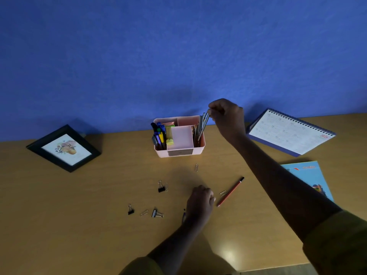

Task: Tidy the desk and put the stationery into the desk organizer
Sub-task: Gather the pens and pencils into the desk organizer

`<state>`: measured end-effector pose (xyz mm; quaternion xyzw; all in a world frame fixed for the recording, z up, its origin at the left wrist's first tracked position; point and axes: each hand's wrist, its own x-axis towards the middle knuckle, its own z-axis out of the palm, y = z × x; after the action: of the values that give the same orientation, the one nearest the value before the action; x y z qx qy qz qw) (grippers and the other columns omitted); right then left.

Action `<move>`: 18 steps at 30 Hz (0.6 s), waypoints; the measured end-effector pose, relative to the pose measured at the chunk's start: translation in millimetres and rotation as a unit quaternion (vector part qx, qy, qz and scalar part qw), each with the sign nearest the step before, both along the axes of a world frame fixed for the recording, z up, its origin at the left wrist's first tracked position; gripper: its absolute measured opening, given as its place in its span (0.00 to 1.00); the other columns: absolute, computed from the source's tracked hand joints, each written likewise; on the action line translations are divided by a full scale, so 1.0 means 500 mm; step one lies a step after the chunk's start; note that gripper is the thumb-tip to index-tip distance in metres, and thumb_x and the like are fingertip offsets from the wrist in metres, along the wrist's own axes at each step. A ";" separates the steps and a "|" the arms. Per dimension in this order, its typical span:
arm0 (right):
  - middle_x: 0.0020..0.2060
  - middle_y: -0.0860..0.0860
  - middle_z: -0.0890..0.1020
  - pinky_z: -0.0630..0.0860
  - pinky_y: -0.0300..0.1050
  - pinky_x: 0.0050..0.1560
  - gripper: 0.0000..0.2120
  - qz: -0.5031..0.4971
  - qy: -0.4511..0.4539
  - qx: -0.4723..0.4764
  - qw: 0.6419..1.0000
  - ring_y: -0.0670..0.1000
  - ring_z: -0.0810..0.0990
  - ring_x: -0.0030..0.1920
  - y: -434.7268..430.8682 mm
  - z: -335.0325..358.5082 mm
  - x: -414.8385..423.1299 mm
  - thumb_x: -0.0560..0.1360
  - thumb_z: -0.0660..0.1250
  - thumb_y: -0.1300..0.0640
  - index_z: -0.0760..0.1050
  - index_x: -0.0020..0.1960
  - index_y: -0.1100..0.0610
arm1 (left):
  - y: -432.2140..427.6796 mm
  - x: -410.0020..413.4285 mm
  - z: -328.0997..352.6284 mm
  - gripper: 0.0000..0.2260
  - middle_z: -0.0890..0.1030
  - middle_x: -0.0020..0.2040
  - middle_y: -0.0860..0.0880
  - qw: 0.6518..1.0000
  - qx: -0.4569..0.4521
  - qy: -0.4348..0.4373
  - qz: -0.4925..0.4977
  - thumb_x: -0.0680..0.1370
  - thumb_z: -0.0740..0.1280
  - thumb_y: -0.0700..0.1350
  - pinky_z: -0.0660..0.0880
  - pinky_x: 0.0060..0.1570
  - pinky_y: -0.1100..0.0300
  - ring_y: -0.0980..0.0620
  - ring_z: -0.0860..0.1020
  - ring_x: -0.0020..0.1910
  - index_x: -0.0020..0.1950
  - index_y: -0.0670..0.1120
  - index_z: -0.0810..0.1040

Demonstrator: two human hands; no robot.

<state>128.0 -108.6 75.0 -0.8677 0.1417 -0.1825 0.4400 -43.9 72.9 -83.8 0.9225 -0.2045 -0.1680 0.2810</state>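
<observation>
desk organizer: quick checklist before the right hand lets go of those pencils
1. Right hand pinches the tops of the pencils: ok.
2. Lower ends of the pencils are inside the right compartment of the desk organizer: ok, they lean against its right wall.
3. Room left in that compartment: cannot tell, its inside is dark.
4. Left hand free for the next pick: cannot tell, its fingers are curled against the desk.
5. Red pencil put away: not ok, it lies loose on the desk.
6. Binder clips and paper clips put away: not ok, scattered on the desk.
</observation>
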 end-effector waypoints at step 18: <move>0.44 0.49 0.87 0.79 0.40 0.38 0.05 0.032 0.037 -0.122 0.991 0.44 0.83 0.40 0.009 -0.106 -0.007 0.81 0.69 0.64 0.83 0.51 0.57 | 0.006 -0.014 0.020 0.09 0.81 0.60 0.50 1.000 -0.008 0.006 0.003 0.83 0.71 0.49 0.75 0.53 0.64 0.53 0.77 0.59 0.61 0.48 0.82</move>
<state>124.5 -104.3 22.0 -0.9252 0.1069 -0.1518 0.3311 -51.0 75.9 -73.7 0.9199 -0.2011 -0.1713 0.2898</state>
